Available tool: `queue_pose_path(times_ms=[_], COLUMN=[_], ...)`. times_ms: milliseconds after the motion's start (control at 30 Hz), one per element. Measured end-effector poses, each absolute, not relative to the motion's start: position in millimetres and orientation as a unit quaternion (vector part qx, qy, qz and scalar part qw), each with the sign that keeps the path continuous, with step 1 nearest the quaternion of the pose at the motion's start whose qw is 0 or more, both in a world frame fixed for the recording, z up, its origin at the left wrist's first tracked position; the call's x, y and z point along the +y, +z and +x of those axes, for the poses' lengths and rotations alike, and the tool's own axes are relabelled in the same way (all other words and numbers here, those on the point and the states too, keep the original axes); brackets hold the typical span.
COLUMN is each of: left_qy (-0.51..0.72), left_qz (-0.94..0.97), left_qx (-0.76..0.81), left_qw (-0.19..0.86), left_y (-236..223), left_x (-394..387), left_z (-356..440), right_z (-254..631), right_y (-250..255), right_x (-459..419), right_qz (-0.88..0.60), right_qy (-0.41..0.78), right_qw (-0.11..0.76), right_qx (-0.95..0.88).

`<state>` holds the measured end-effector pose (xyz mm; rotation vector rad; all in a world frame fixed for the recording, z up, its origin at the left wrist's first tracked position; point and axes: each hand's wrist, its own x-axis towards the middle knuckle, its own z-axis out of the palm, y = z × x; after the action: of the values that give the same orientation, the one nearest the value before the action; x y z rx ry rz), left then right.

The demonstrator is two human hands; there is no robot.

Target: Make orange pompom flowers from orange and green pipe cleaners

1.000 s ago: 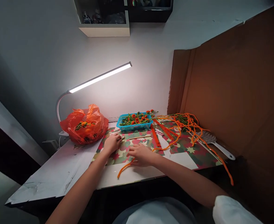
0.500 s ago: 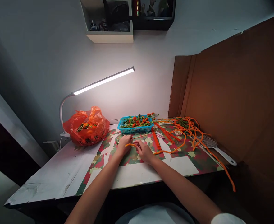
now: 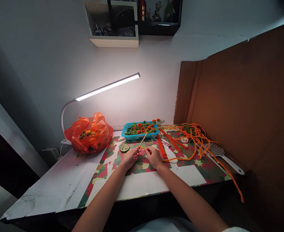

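My left hand [image 3: 131,157] and my right hand [image 3: 153,156] meet over the patterned paper [image 3: 142,167] in the middle of the desk. Together they pinch a thin wooden stick [image 3: 142,140] that slants up and away, with a short orange pipe cleaner end [image 3: 141,147] at the fingertips. Both hands have their fingers closed. A green tape roll [image 3: 125,148] lies just left of my left hand. Behind the hands stands a blue basket [image 3: 140,130] filled with small orange flowers on green stems.
An orange plastic bag [image 3: 90,133] with more flowers sits at the back left under a lit desk lamp [image 3: 107,87]. Tangled orange pipe cleaners [image 3: 194,137] and a white brush [image 3: 223,154] lie on the right. Brown cardboard [image 3: 241,103] walls off the right side.
My hands came together and lifted the wooden stick off the paper with the orange pipe cleaner end. The tape roll under my left hand is now uncovered.
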<state>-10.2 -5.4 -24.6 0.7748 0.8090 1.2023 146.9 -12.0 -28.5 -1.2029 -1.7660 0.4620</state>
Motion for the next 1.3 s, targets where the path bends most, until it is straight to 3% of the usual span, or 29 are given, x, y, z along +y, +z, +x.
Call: queue_pose_path(times_ms=[233,400,467,567,800,1000,1100,1300], left_qy=[0.542,0.545,0.492,0.376,0.317,0.296,0.333,0.395], left_qz=[0.286,0.326,0.399,0.521,0.667,0.727,0.730,0.737], left_qx=[0.359,0.305,0.289,0.300,0.347,0.382,0.424,0.486], left_qw=[0.704,0.710,0.718,0.705,0.578,0.488,0.420,0.253], left_y=[-19.7,-13.9,-11.8,-8.6,-3.6,-10.5,-15.2,-18.2], left_x=[-6.1,-11.1,-14.6,-19.8,-19.8,-14.2,-12.8,-15.0], left_z=[-15.0,-25.4,-32.5,-41.2,-37.5,-32.6,-33.4,-26.5], right_z=[149.3,155.8,161.6,172.6,180.2,149.2,138.5,140.0], right_y=[-30.2,-24.3,-17.7,-2.4,41.8,58.8,55.5,35.7], right_x=[-14.8,-11.9,-8.9,-2.9,11.9,-3.4,-14.4,-21.9], right_qz=[-0.427,-0.383,-0.368,-0.374,-0.365,-0.367,-0.352,-0.369], right_qy=[0.231,0.420,0.493,0.511,0.348,0.093,0.006,-0.046], right_qw=[0.458,0.439,0.399,0.349,0.243,0.163,0.153,0.188], right_qx=[-0.745,-0.696,-0.680,-0.691,-0.829,-0.911,-0.923,-0.909])
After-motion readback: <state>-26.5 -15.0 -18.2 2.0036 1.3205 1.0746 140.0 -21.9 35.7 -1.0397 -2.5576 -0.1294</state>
